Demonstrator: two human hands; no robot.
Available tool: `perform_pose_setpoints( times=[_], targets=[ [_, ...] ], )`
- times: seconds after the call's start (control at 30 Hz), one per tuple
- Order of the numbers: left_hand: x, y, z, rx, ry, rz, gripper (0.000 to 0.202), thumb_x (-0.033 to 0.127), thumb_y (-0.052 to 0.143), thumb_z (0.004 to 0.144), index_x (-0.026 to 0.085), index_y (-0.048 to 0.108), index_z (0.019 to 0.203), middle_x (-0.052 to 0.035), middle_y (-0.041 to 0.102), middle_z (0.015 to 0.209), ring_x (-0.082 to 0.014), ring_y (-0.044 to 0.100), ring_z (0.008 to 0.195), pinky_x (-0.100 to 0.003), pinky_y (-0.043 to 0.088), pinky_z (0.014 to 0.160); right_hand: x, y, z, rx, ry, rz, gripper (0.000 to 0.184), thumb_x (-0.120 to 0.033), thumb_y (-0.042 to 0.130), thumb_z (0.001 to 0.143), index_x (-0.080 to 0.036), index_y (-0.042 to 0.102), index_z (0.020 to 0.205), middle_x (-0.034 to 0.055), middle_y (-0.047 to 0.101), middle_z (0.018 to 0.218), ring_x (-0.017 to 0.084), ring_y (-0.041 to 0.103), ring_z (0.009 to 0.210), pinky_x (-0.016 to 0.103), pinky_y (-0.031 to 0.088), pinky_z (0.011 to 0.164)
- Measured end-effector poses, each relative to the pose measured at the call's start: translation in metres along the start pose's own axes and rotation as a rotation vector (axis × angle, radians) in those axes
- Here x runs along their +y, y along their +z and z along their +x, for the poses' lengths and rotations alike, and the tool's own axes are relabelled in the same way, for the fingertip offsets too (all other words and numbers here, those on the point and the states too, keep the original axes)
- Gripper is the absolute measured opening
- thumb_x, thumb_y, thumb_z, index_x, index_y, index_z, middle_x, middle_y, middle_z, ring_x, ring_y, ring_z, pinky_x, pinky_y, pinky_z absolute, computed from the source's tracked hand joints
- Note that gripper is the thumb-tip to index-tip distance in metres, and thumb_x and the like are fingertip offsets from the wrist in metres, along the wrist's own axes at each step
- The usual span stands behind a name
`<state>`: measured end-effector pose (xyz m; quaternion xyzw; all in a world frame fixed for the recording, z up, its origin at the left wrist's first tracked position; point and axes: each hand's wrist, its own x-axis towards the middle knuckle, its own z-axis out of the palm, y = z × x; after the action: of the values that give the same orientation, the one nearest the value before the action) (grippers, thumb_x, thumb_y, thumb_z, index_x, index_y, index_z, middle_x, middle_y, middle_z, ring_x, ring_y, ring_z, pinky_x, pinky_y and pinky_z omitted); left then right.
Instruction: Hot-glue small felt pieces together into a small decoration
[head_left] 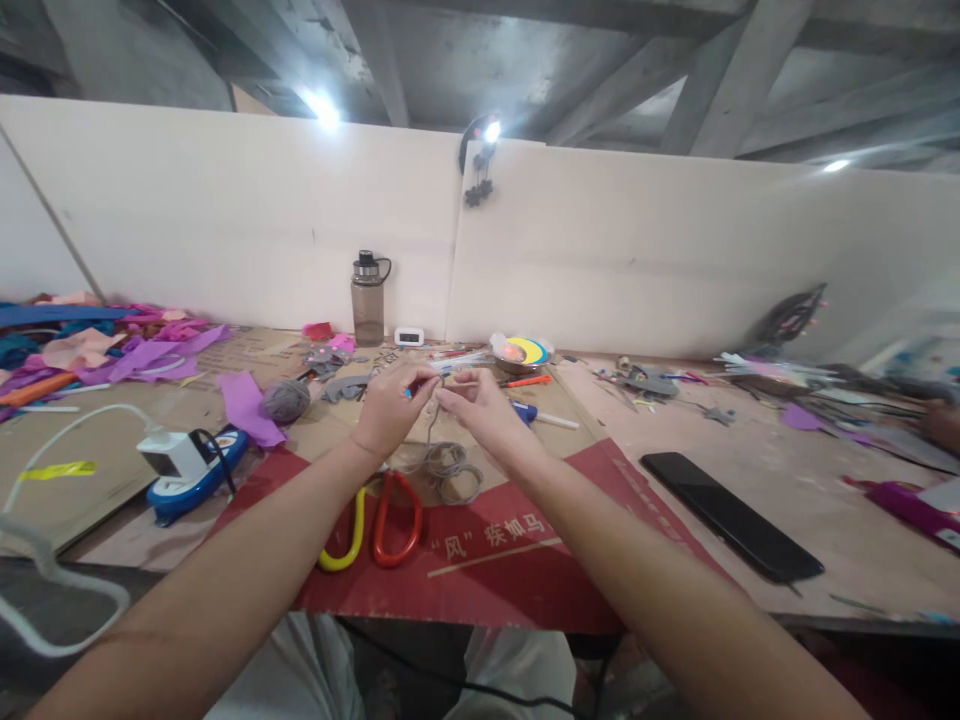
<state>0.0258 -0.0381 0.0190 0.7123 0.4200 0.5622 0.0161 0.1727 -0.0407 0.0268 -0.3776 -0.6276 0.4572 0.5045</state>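
Cluttered table (787, 460), red cardboard (487, 590) printed “风” 疾如马.
Left hand (395, 405) and right hand (484, 408), fingers pinched together on grey yarn (430, 427).

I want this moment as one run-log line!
left hand: pinching yarn | right hand: pinching yarn | loops: beside scissors | phone: farther right

Bare left forearm (262, 550) from near left, bare right forearm (630, 550) from near right, converging toward far middle. Left hand (394, 408), right hand (486, 408) just beside each other, thumbs against curled fingers, pinching.
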Motion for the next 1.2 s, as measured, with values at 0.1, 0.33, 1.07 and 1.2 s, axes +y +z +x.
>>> perform_pose_setpoints(
  times=[0.1, 0.33, 1.07, 1.2],
  targets=[
    [0.000, -0.001, 0.002, 0.012, 0.003, 0.005, 0.009, 0.025, 0.059, 0.076, 0.022, 0.067, 0.079, -0.0053, 0.066, 0.086, -0.0186, 0.057, 0.086, -0.031, 0.042, 0.084, 0.005, 0.019, 0.009, -0.006, 0.072, 0.195, 0.036, -0.036, 0.057, 0.069, -0.023, 0.034, 0.093, -0.0057, 0.051, 0.071, 0.009, 0.050, 0.055, 0.025, 0.044, 0.054],
    [-0.001, 0.007, 0.005, 0.022, -0.380, -0.359, 0.022, 0.035, 0.063, 0.072, 0.015, 0.066, 0.079, -0.0028, 0.063, 0.064, -0.0119, 0.055, 0.055, -0.024, 0.045, 0.054, 0.024, 0.011, 0.020, 0.133, -0.202, -0.003, 0.012, -0.030, 0.052, 0.074, -0.020, 0.049, 0.078, -0.0031, 0.049, 0.068, 0.010, 0.044, 0.059, 0.023, 0.039, 0.054],
    [-0.003, 0.014, 0.002, -0.026, -0.469, -0.570, 0.020, 0.035, 0.066, 0.068, 0.016, 0.061, 0.072, 0.0021, 0.054, 0.054, -0.0071, 0.045, 0.048, -0.021, 0.036, 0.048, 0.019, 0.001, 0.016, 0.216, -0.216, -0.200, 0.021, -0.037, 0.058, 0.071, -0.017, 0.057, 0.068, -0.0010, 0.056, 0.062, 0.011, 0.045, 0.056, 0.025, 0.035, 0.055],
    [-0.001, 0.014, 0.002, -0.065, -0.459, -0.569, 0.018, 0.034, 0.066, 0.068, 0.016, 0.060, 0.071, 0.0041, 0.050, 0.052, -0.0064, 0.043, 0.046, -0.021, 0.034, 0.047, 0.018, 0.002, 0.015, 0.221, -0.205, -0.204, 0.021, -0.037, 0.058, 0.070, -0.017, 0.055, 0.064, -0.0020, 0.053, 0.059, 0.010, 0.042, 0.054, 0.024, 0.034, 0.053]
  ],
)
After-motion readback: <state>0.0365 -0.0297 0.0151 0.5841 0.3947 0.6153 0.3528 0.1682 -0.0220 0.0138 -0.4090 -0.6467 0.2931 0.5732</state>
